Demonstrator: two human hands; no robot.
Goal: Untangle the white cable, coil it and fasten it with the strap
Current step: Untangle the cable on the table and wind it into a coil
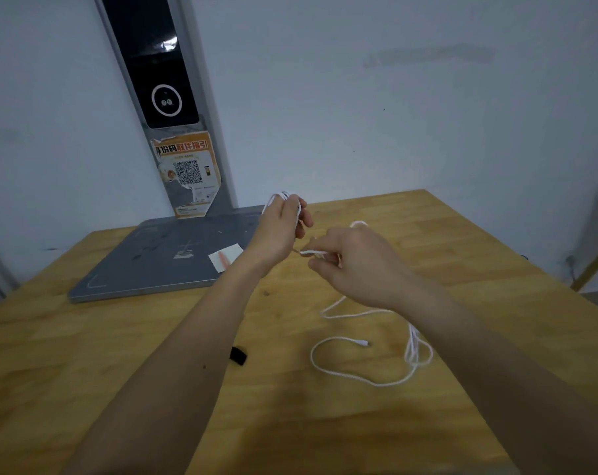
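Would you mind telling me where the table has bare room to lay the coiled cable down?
Bare wood lies left of the black strap, in front of the grey base, and along the table's far right. Loose cable crowds the right.

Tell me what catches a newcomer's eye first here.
Two bare hands meet above the middle of the wooden table: the left hand and right hand each grip part of a white cable, whose loose loops trail on the table at right. A small black strap lies near the left forearm.
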